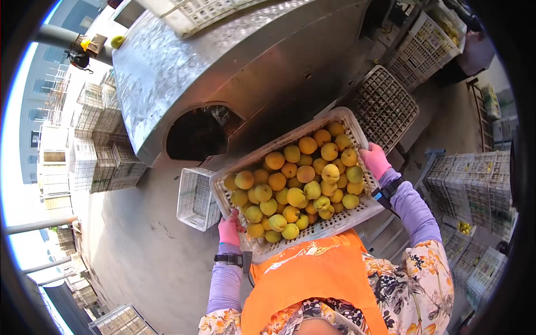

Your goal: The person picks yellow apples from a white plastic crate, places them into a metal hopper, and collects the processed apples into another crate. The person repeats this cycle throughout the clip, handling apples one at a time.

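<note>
A white plastic lattice crate full of several yellow-orange round fruits is held up in front of my chest. My left hand, in a pink glove, grips the crate's near left corner. My right hand, also in a pink glove, grips its right rim. Both wrists carry a black strap over purple sleeves. The crate hangs near a large metal machine with a dark arched opening.
An empty white crate lies on the concrete floor to the left. Another crate leans upright beyond the held one. Stacks of white crates stand to the right and to the far left. An orange apron covers my front.
</note>
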A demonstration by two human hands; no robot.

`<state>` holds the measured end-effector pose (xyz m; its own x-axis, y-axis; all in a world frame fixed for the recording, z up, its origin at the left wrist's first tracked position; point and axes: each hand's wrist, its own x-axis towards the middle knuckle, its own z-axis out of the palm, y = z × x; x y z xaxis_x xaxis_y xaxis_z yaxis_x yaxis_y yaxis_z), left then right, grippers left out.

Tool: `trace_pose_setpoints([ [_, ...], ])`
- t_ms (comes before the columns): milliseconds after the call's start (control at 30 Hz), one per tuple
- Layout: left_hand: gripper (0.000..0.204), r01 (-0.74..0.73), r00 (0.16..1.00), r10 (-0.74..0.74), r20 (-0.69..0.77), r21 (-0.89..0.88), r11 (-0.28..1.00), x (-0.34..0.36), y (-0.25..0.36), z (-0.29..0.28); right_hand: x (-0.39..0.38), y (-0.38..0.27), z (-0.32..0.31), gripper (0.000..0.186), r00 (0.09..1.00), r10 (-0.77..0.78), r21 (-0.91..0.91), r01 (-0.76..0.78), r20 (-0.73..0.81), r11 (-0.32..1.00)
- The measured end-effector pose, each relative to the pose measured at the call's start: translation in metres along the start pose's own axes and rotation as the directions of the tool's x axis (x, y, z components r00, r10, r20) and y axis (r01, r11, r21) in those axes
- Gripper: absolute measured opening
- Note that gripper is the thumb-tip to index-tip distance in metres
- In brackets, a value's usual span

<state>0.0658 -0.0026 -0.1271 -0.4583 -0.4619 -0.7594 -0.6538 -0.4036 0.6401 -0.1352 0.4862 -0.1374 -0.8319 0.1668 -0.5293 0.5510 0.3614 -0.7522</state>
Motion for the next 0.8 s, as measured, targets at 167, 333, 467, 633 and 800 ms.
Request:
trace_pose_setpoints([
  [167, 0.024, -0.009, 1.000, 0.012, 0.018, -0.181, 0.983, 0.020, -0.010, -0.038, 0.034, -0.044, 0.052, 0.021, 0.997, -0.067, -0.053, 0.069, 0.035, 0.996],
  [333, 0.052, -0.241, 0.901, 0.327, -0.284, 0.300, 0.923, 0.034, -0.025, -0.057, 0.051, -0.047, 0.083, 0.034, 0.880, -0.461, -0.368, 0.393, -0.116, 0.843],
  [467, 0.077, -0.480, 0.473, 0.864, 0.170, 0.872, 0.092, -0.009, 0.004, -0.012, -0.016, -0.065, 0.092, 0.057, 0.545, -0.819, -0.772, 0.594, 0.181, 0.225],
  [633, 0.079, -0.505, 0.371, 0.745, 0.554, 0.794, -0.339, 0.027, 0.018, 0.049, -0.042, -0.055, 0.139, 0.067, 0.525, -0.625, -0.674, 0.739, 0.578, -0.003],
  [800, 0.085, -0.517, 0.531, 0.664, 0.526, 0.822, -0.238, 0.057, 0.044, 0.048, -0.027, -0.066, 0.151, 0.079, 0.751, -0.359, -0.696, 0.654, 0.554, 0.296],
])
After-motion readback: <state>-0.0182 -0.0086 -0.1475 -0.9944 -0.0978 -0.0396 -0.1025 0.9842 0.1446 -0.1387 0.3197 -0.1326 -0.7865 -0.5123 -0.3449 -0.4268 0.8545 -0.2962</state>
